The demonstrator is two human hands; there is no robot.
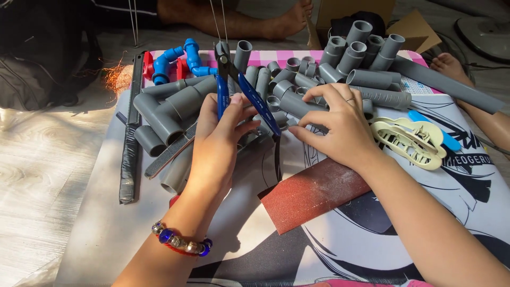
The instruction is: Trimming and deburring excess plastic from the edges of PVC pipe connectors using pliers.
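My left hand [218, 135] grips blue-handled pliers [249, 95] with the dark jaws pointing away, above a heap of grey pipe pieces [297, 79]. Its wrist wears a bead bracelet [180, 242]. My right hand [340, 125] rests on the grey pipe pieces in the middle of the heap, fingers curled over short fittings; I cannot tell whether it grips one. A red-brown sheet of sandpaper [313, 194] lies under the right wrist on a printed mat [372, 239].
Blue pipe elbows [180, 58] and a red part lie at the back left. A cream hair claw [409, 141] and a blue stick sit to the right. A nail file [170, 151] and a long dark bar [130, 138] lie left. Another person's feet [287, 18] are beyond.
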